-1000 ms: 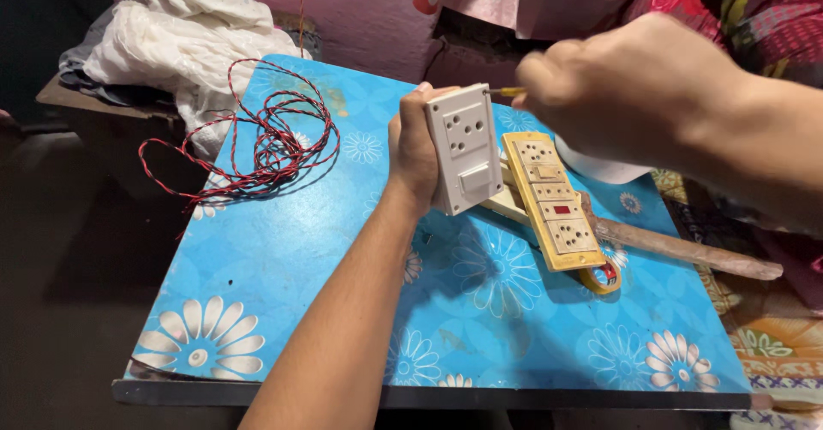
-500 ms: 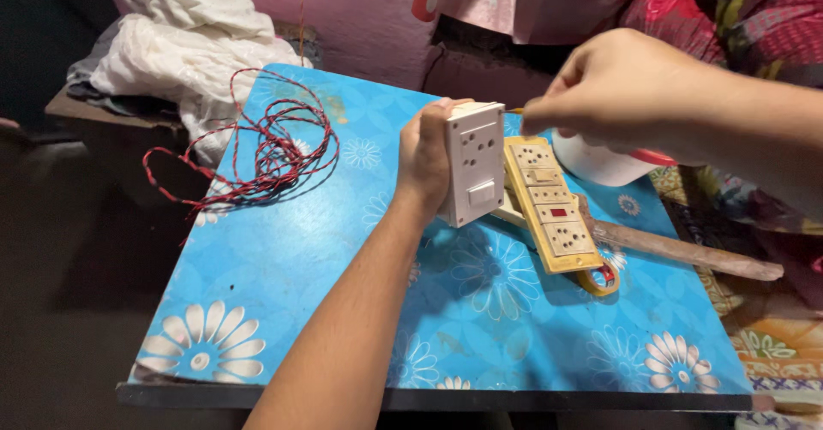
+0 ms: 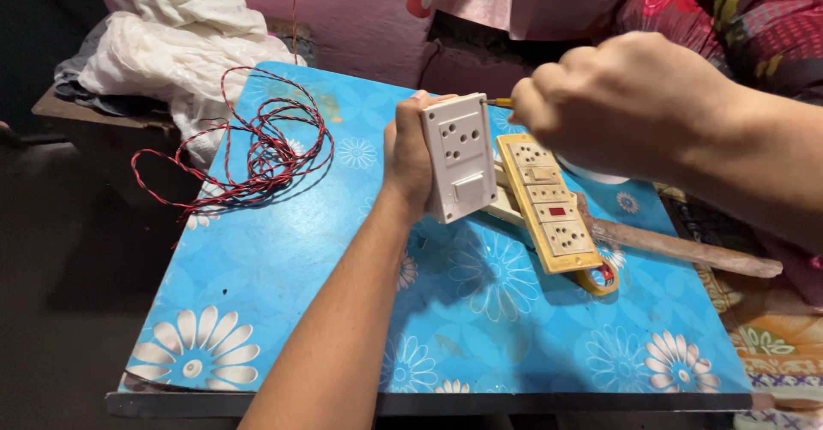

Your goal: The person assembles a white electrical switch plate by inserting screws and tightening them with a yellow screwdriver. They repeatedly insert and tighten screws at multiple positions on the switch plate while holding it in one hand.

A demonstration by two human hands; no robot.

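— At frame centre, above the blue flowered bench (image 3: pixel 283 293): left hand (image 3: pixel 410 151) clamped around white socket box (image 3: pixel 459 156), upright.

— Right hand (image 3: pixel 617 104)?

— Closed on screwdriver (image 3: pixel 499 102), tip touching box top edge. Screw work unfinished, apparently.

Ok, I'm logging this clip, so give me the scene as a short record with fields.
left hand: holds a white socket box upright over the table
right hand: grips a screwdriver, its tip at the box's top edge
table: blue with white flowers
on table: yellowed power strip, coil of red and black wire, wooden stick
behind: white cloth
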